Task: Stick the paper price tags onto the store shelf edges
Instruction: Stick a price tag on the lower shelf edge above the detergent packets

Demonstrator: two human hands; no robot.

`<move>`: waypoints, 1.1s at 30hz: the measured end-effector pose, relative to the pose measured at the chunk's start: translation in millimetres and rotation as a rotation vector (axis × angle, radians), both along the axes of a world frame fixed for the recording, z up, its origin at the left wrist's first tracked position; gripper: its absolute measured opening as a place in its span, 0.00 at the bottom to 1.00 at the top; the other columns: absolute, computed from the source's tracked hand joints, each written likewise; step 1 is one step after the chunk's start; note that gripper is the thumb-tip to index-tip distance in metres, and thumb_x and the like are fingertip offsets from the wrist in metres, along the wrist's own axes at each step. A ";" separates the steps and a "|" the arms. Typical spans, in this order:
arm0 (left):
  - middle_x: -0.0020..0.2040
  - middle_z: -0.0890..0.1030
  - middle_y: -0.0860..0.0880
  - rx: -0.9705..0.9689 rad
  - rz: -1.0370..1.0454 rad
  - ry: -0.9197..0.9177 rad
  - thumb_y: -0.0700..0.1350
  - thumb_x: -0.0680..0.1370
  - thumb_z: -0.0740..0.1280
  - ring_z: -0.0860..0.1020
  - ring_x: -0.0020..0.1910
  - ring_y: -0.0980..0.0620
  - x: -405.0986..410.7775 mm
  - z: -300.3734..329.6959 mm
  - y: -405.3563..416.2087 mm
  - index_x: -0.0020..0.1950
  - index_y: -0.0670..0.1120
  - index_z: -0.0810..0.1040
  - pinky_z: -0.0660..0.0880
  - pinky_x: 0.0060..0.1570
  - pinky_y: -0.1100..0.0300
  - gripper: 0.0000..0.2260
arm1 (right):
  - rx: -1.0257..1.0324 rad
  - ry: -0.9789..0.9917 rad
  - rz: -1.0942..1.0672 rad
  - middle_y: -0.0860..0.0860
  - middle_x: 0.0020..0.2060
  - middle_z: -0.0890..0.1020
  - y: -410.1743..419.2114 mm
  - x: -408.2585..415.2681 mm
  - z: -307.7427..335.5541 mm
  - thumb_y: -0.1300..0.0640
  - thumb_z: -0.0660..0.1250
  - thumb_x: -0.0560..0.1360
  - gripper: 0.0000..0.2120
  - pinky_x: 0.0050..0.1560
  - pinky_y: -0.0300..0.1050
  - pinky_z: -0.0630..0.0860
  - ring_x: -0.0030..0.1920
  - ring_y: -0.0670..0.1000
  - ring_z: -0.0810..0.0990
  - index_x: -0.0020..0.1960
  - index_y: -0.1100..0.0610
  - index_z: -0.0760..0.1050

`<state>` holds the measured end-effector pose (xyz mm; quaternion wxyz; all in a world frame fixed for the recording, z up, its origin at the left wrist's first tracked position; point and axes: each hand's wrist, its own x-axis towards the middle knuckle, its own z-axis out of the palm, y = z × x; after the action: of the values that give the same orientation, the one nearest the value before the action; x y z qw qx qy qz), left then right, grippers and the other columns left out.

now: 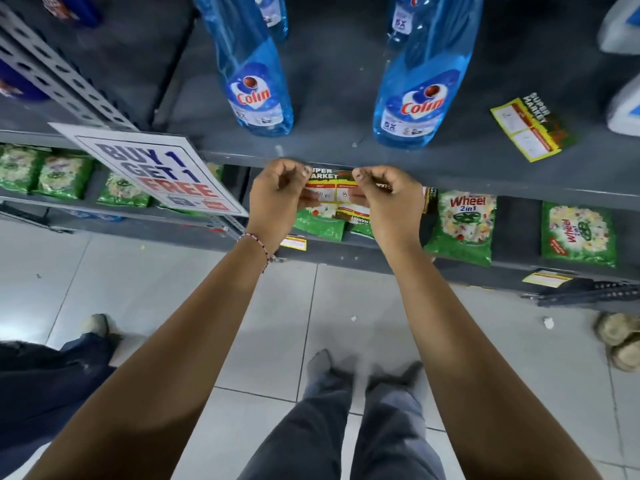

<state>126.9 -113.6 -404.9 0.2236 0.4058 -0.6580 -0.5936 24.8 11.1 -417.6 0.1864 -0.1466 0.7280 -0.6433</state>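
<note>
A yellow, red and dark "Super Market" price tag lies flat against the front edge of the grey shelf. My left hand pinches its left end and my right hand pinches its right end, thumbs near the tag's top corners. A spare strip of price tags lies on the shelf top to the right. Further tags hang on the lower shelf edges: one tag below my left wrist and another tag at the right.
Two blue Colin bottles stand on the shelf just behind my hands. A "Buy 1 Get 1 Free" sign juts out at the left. Green Wheel packets fill the shelf below. Another person's legs stand at the left.
</note>
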 end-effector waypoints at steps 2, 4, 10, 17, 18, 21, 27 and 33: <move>0.45 0.85 0.42 -0.024 -0.005 -0.009 0.40 0.80 0.66 0.86 0.37 0.51 0.7 -3.5 -4.1 0.45 0.46 0.76 0.84 0.38 0.57 0.05 | 0.005 0.031 -0.060 0.53 0.39 0.86 -5.6 6.0 -1.4 0.60 0.72 0.75 0.04 0.42 0.54 0.85 0.38 0.51 0.87 0.47 0.60 0.83; 0.45 0.85 0.43 -0.026 0.009 0.012 0.41 0.80 0.66 0.86 0.37 0.49 0.1 -6.5 -5.8 0.45 0.46 0.76 0.84 0.38 0.57 0.05 | 0.014 0.064 -0.118 0.54 0.40 0.86 -9.8 9.6 -1.8 0.59 0.73 0.75 0.04 0.42 0.54 0.85 0.38 0.51 0.87 0.46 0.60 0.83; 0.45 0.86 0.40 0.000 0.065 0.018 0.42 0.81 0.66 0.87 0.38 0.45 -6.4 -12.0 -5.5 0.50 0.39 0.76 0.85 0.42 0.50 0.06 | -0.009 0.048 -0.247 0.54 0.36 0.86 -21.1 15.0 -3.2 0.60 0.73 0.74 0.06 0.42 0.52 0.85 0.37 0.50 0.87 0.44 0.62 0.80; 0.45 0.86 0.42 -0.019 0.103 0.014 0.43 0.80 0.67 0.87 0.37 0.48 -7.9 -15.7 -3.8 0.47 0.41 0.76 0.84 0.45 0.44 0.06 | -0.006 0.087 -0.318 0.54 0.36 0.86 -26.5 21.0 -11.1 0.60 0.73 0.75 0.07 0.43 0.52 0.85 0.36 0.48 0.87 0.43 0.62 0.78; 0.45 0.86 0.42 -0.027 0.101 0.015 0.43 0.80 0.67 0.87 0.37 0.49 -7.6 -16.6 -3.7 0.46 0.43 0.75 0.84 0.45 0.45 0.05 | -0.007 0.090 -0.317 0.54 0.36 0.86 -26.4 21.1 -12.2 0.60 0.73 0.75 0.07 0.43 0.52 0.85 0.36 0.48 0.87 0.43 0.62 0.78; 0.45 0.86 0.43 -0.073 0.106 -0.011 0.45 0.80 0.67 0.87 0.38 0.48 -7.1 -21.1 -4.6 0.44 0.47 0.75 0.84 0.44 0.46 0.05 | -0.005 0.092 -0.301 0.55 0.37 0.86 -25.8 21.1 -14.5 0.60 0.72 0.75 0.06 0.43 0.51 0.85 0.37 0.48 0.87 0.44 0.63 0.78; 0.44 0.86 0.44 -0.074 0.142 -0.066 0.49 0.79 0.68 0.86 0.42 0.42 -12.1 -26.8 -6.7 0.44 0.48 0.75 0.83 0.46 0.43 0.07 | 0.022 0.093 -0.341 0.53 0.36 0.86 -29.4 23.1 -16.4 0.59 0.73 0.75 0.06 0.43 0.51 0.85 0.36 0.48 0.87 0.44 0.62 0.79; 0.43 0.84 0.46 -0.036 0.257 -0.007 0.49 0.78 0.70 0.86 0.43 0.45 -20.0 -29.0 2.7 0.44 0.46 0.75 0.83 0.46 0.44 0.08 | -0.087 -0.069 -0.482 0.54 0.38 0.85 -40.7 32.1 -13.1 0.59 0.75 0.73 0.09 0.41 0.48 0.85 0.37 0.49 0.87 0.43 0.62 0.77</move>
<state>106.9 -110.9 -433.9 0.3030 0.4845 -0.6120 -0.5467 56.9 -29.6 -430.7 0.0460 0.0454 0.7068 -0.7045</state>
